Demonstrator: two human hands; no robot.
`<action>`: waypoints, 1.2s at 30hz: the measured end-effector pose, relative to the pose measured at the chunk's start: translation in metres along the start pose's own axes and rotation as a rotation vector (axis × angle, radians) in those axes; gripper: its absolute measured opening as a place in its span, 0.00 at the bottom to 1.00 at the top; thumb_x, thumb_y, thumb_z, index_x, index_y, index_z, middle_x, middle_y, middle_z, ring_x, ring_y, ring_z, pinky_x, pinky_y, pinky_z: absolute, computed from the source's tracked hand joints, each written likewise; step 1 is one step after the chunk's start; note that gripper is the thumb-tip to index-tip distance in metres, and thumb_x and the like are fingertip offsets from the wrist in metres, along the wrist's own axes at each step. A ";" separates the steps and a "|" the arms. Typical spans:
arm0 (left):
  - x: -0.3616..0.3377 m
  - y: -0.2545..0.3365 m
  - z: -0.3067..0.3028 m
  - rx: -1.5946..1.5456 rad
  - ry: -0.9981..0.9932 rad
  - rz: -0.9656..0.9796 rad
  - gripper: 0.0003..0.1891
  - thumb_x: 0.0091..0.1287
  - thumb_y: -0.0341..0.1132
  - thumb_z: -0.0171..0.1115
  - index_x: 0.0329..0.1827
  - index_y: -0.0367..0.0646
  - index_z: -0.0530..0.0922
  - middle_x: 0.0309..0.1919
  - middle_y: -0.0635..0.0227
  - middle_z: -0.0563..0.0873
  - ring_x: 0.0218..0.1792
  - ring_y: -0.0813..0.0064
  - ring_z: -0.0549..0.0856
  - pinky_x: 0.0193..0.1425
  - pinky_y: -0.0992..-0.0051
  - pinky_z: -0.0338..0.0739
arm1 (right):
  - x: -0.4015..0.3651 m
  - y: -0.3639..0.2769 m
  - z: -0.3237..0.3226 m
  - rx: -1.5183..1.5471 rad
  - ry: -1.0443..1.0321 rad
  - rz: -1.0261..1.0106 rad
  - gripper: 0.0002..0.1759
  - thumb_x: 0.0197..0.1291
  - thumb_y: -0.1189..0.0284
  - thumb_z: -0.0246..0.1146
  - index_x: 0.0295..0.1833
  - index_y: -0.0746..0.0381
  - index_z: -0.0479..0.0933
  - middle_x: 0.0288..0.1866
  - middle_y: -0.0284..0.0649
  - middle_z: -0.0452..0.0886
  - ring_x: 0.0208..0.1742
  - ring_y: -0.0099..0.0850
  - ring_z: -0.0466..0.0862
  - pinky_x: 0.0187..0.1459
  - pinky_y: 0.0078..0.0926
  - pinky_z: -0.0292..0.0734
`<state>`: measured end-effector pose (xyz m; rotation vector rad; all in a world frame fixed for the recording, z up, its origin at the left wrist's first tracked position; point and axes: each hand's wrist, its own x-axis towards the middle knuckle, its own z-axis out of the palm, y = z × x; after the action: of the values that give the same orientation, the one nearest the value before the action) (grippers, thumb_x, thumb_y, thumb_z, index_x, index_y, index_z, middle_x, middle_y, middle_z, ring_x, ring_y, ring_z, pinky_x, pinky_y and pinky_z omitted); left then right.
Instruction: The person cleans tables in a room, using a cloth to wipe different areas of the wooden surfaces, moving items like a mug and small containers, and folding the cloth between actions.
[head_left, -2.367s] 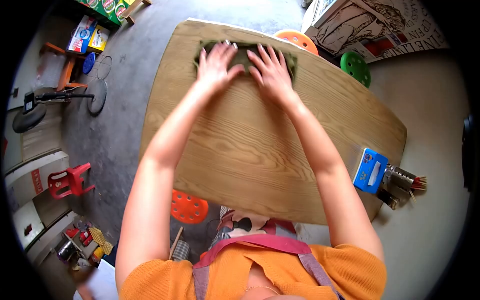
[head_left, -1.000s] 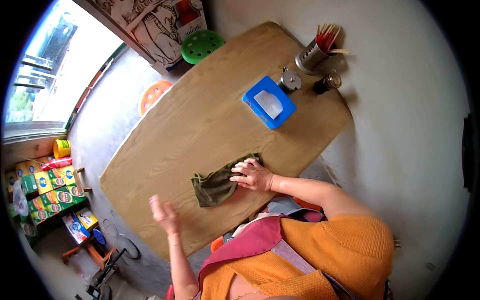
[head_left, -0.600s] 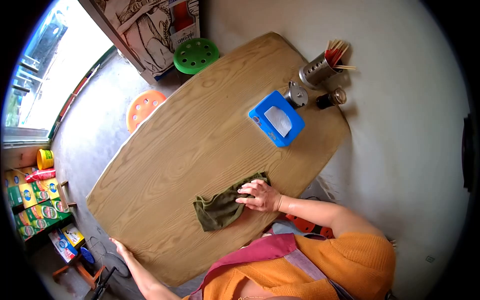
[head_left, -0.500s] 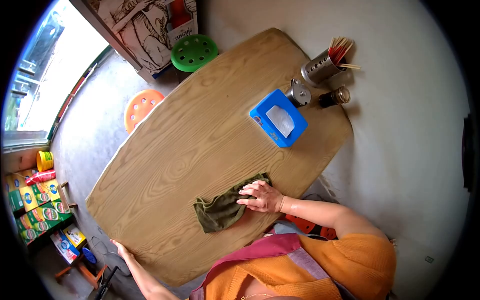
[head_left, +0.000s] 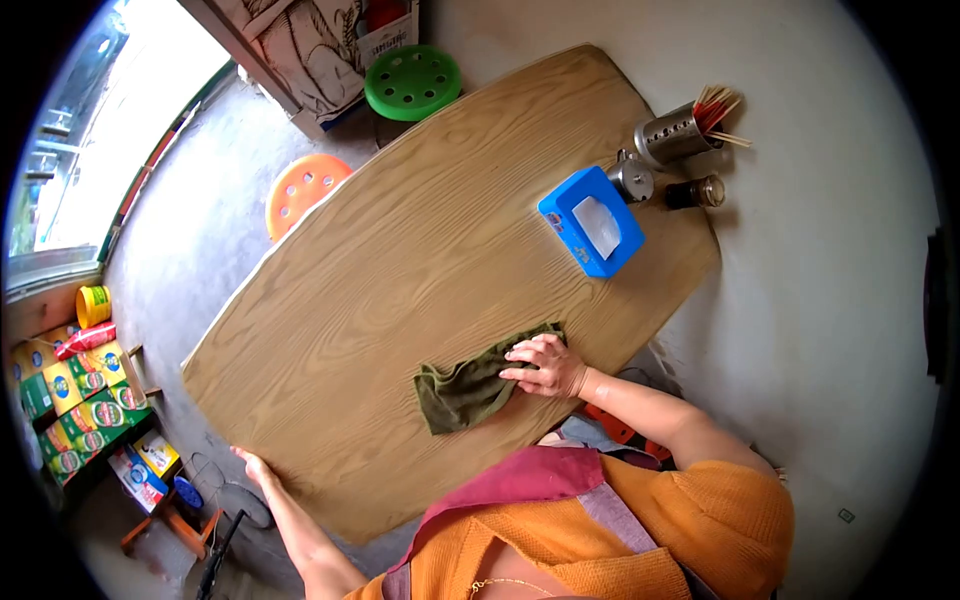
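The right hand (head_left: 548,367) has its grip clasped on one end of the green cloth (head_left: 462,393), lying on the surface (head_left: 380,300) near the apron (head_left: 525,476). The left hand (head_left: 259,471) is at the surface's edge; from here I can't tell its grip.

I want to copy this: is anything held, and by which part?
The right hand is on the cloth near its right end; gripping or pressing, I can't tell. The left hand is at the edge of the table.
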<state>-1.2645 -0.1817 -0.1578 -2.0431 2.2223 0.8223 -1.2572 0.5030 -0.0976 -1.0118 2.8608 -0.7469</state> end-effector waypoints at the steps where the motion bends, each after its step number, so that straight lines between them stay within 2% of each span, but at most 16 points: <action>1: 0.026 -0.009 0.011 0.027 0.071 0.003 0.56 0.63 0.79 0.44 0.62 0.23 0.76 0.64 0.44 0.78 0.64 0.51 0.77 0.69 0.62 0.71 | 0.000 0.000 0.000 0.000 -0.001 0.003 0.23 0.58 0.60 0.65 0.61 0.39 0.78 0.63 0.29 0.75 0.66 0.28 0.73 0.67 0.37 0.60; 2: 0.053 -0.027 0.017 0.057 0.146 0.001 0.54 0.64 0.78 0.44 0.63 0.24 0.75 0.64 0.44 0.78 0.64 0.49 0.77 0.69 0.60 0.71 | 0.001 -0.001 -0.001 -0.009 0.001 0.002 0.23 0.58 0.61 0.65 0.61 0.39 0.79 0.63 0.29 0.75 0.66 0.28 0.73 0.68 0.37 0.59; 4: 0.007 -0.007 0.002 0.404 0.154 0.239 0.43 0.70 0.66 0.50 0.65 0.27 0.73 0.64 0.44 0.77 0.65 0.46 0.74 0.72 0.58 0.66 | 0.001 -0.002 -0.001 -0.020 -0.016 0.003 0.23 0.58 0.61 0.64 0.61 0.39 0.79 0.63 0.29 0.75 0.66 0.28 0.74 0.68 0.37 0.59; 5: -0.098 0.029 0.007 0.363 0.273 0.667 0.28 0.74 0.49 0.55 0.64 0.30 0.72 0.63 0.44 0.76 0.64 0.45 0.75 0.72 0.55 0.66 | 0.002 -0.002 0.001 -0.048 0.002 -0.011 0.23 0.58 0.61 0.64 0.61 0.40 0.79 0.63 0.29 0.76 0.66 0.28 0.74 0.68 0.37 0.59; 6: -0.187 0.050 0.020 -0.009 0.363 1.286 0.19 0.72 0.35 0.55 0.62 0.33 0.74 0.61 0.45 0.77 0.63 0.47 0.77 0.68 0.53 0.70 | 0.002 -0.002 0.001 -0.057 -0.008 -0.007 0.23 0.59 0.61 0.63 0.61 0.41 0.79 0.63 0.29 0.75 0.66 0.29 0.73 0.68 0.38 0.59; 8: -0.305 0.047 0.052 -0.071 -0.304 1.500 0.16 0.67 0.30 0.61 0.57 0.39 0.78 0.60 0.52 0.79 0.64 0.51 0.76 0.71 0.54 0.68 | 0.004 -0.004 -0.001 -0.031 -0.020 -0.006 0.22 0.60 0.61 0.62 0.62 0.41 0.79 0.64 0.29 0.75 0.67 0.28 0.72 0.68 0.38 0.59; 10: -0.393 0.012 0.082 -0.134 -0.723 1.810 0.23 0.65 0.41 0.67 0.61 0.43 0.78 0.64 0.58 0.77 0.69 0.54 0.73 0.74 0.53 0.64 | 0.004 -0.006 -0.002 -0.032 -0.055 -0.018 0.24 0.60 0.61 0.62 0.64 0.41 0.78 0.66 0.30 0.74 0.70 0.29 0.69 0.70 0.38 0.58; 12: -0.437 -0.001 0.086 0.190 -0.868 1.672 0.31 0.66 0.51 0.63 0.69 0.46 0.73 0.72 0.61 0.71 0.75 0.60 0.66 0.77 0.53 0.57 | 0.005 -0.012 -0.002 -0.119 -0.079 0.043 0.26 0.61 0.61 0.63 0.67 0.41 0.76 0.68 0.30 0.72 0.73 0.30 0.67 0.72 0.39 0.56; 14: -0.424 -0.008 0.100 0.361 -0.704 1.871 0.37 0.67 0.58 0.59 0.74 0.47 0.68 0.77 0.62 0.65 0.79 0.64 0.61 0.79 0.54 0.52 | 0.009 -0.012 0.001 -0.118 -0.135 0.080 0.30 0.61 0.62 0.64 0.71 0.42 0.72 0.72 0.34 0.69 0.78 0.34 0.62 0.76 0.44 0.52; 17: -0.409 0.069 0.122 0.173 -0.754 1.809 0.42 0.60 0.61 0.64 0.74 0.48 0.68 0.75 0.62 0.68 0.77 0.58 0.64 0.74 0.41 0.56 | 0.061 0.009 0.001 -0.034 -0.075 0.208 0.33 0.63 0.65 0.64 0.74 0.49 0.68 0.78 0.42 0.63 0.81 0.43 0.57 0.77 0.54 0.49; 18: -0.403 0.114 0.134 0.140 -0.720 1.818 0.44 0.56 0.59 0.68 0.75 0.55 0.67 0.75 0.61 0.68 0.78 0.54 0.62 0.74 0.35 0.53 | 0.102 0.030 -0.004 -0.088 -0.031 0.232 0.33 0.63 0.66 0.63 0.75 0.51 0.67 0.79 0.44 0.61 0.81 0.46 0.56 0.77 0.56 0.48; 21: -0.390 0.237 0.195 0.189 -0.366 1.863 0.38 0.61 0.59 0.65 0.76 0.63 0.67 0.78 0.59 0.63 0.79 0.55 0.59 0.72 0.27 0.46 | 0.211 0.102 -0.010 -0.172 0.242 0.281 0.31 0.64 0.66 0.61 0.74 0.53 0.68 0.78 0.46 0.64 0.80 0.47 0.57 0.77 0.56 0.48; 24: -0.397 0.291 0.234 0.177 -0.060 1.793 0.36 0.66 0.65 0.55 0.76 0.65 0.67 0.79 0.58 0.59 0.80 0.55 0.56 0.72 0.25 0.43 | 0.274 0.142 -0.003 -0.242 0.412 0.377 0.30 0.63 0.66 0.61 0.72 0.54 0.69 0.77 0.46 0.65 0.80 0.48 0.58 0.77 0.55 0.48; 29: -0.405 0.163 0.187 0.303 -0.281 1.905 0.43 0.63 0.67 0.56 0.78 0.56 0.63 0.79 0.55 0.60 0.79 0.53 0.59 0.77 0.37 0.46 | 0.153 0.069 0.005 -0.112 0.210 0.188 0.26 0.64 0.71 0.56 0.69 0.63 0.72 0.77 0.50 0.65 0.81 0.49 0.55 0.79 0.53 0.46; 33: -0.447 0.023 0.112 0.567 -0.675 1.887 0.45 0.59 0.70 0.57 0.77 0.54 0.66 0.78 0.52 0.61 0.79 0.49 0.57 0.76 0.33 0.41 | 0.001 -0.014 -0.005 0.046 -0.092 0.238 0.31 0.64 0.64 0.61 0.72 0.61 0.69 0.80 0.43 0.60 0.83 0.43 0.53 0.80 0.48 0.46; 36: -0.497 0.007 0.120 0.584 -0.793 1.975 0.42 0.63 0.65 0.56 0.78 0.55 0.65 0.79 0.56 0.60 0.81 0.54 0.53 0.76 0.33 0.41 | -0.067 -0.014 -0.018 0.000 -0.128 0.357 0.31 0.66 0.63 0.61 0.73 0.60 0.67 0.80 0.42 0.60 0.83 0.41 0.54 0.80 0.45 0.47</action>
<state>-1.2383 0.3237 -0.0833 1.0177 2.5547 0.4681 -1.1990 0.5416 -0.0851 -0.5021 2.8113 -0.6258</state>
